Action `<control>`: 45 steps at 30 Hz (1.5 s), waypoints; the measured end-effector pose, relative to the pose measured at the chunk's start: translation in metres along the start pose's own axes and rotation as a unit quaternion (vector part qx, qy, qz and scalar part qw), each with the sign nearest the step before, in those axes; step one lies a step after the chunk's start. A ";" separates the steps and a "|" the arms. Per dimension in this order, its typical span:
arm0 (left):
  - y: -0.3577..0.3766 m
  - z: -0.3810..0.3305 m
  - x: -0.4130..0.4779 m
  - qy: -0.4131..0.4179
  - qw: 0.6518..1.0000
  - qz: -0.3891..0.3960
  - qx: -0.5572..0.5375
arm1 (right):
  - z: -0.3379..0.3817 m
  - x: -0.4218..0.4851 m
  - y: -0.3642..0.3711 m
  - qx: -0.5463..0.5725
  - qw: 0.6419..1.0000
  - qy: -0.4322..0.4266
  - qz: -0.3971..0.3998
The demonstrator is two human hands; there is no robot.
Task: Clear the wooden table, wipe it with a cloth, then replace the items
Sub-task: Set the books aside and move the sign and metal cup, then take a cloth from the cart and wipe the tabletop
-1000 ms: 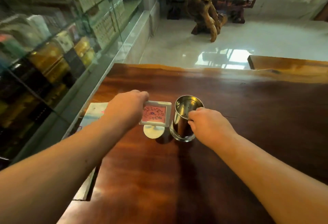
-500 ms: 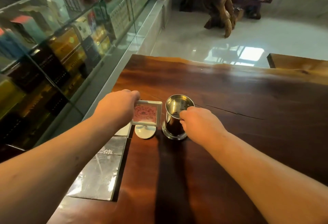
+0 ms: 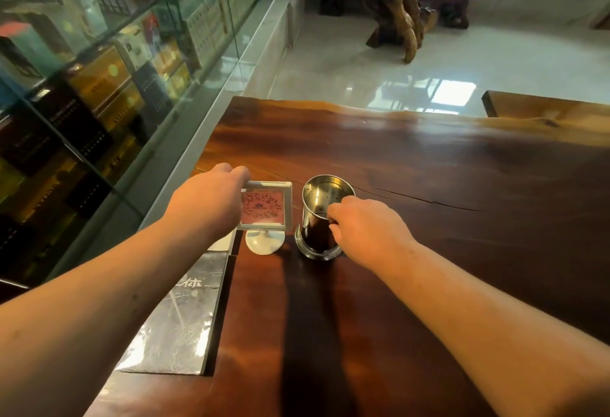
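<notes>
Near the wooden table [image 3: 429,169] left edge, left hand [image 3: 204,200] gripping sign stand [image 3: 265,208], right hand [image 3: 366,228] gripping steel cup [image 3: 321,218].

A dark, glossy wooden table [image 3: 429,185] with a fine crack in its surface is seen from above. A small white-framed sign with a pink card on a round white base [image 3: 265,210] is gripped at its left edge by the left hand [image 3: 208,200]. Just beside it, a shiny cylindrical metal cup [image 3: 320,218] is grasped at its rim by the right hand [image 3: 366,232]. A dark, silver-patterned booklet [image 3: 185,314] lies at the table's left edge, near a glass display cabinet [image 3: 99,63].
</notes>
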State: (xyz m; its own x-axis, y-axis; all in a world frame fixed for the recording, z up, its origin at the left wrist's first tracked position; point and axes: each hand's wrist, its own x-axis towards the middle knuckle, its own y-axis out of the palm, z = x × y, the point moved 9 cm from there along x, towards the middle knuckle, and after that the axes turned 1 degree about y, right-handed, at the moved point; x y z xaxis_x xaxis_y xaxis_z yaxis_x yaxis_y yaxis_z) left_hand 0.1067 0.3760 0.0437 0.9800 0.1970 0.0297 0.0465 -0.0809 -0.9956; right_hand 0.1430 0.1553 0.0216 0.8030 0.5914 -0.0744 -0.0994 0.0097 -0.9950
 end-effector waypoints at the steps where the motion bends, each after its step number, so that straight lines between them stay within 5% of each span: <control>1: 0.000 0.000 -0.003 -0.002 1.000 0.007 -0.003 | 0.000 -0.003 -0.004 -0.001 1.000 0.001 -0.005; 9: -0.059 -0.056 -0.021 0.090 0.996 -0.014 0.012 | -0.004 -0.046 -0.070 -0.002 0.996 0.033 -0.084; 17: -0.130 -0.236 -0.066 0.269 0.962 -0.050 -0.014 | -0.080 -0.166 -0.153 -0.035 0.977 0.154 -0.143; 26: -0.145 -0.476 -0.173 0.408 0.911 -0.051 -0.028 | -0.212 -0.406 -0.187 -0.046 0.934 0.316 -0.160; 38: -0.105 -0.785 -0.455 0.639 0.766 0.046 -0.055 | -0.299 -0.802 -0.152 -0.039 0.827 0.546 -0.125; 45: -0.065 -0.856 -0.582 0.730 0.677 0.081 -0.042 | -0.296 -0.926 -0.120 -0.016 0.781 0.617 -0.095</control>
State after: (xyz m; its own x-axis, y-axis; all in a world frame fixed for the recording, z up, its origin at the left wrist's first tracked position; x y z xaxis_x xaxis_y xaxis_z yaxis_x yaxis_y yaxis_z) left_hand -0.3006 -0.5695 0.1666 0.1174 -0.9924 0.0377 -0.1342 -0.0535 -0.9895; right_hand -0.4148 -0.6322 0.1900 0.7585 -0.6459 0.0866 0.0884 -0.0296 -0.9956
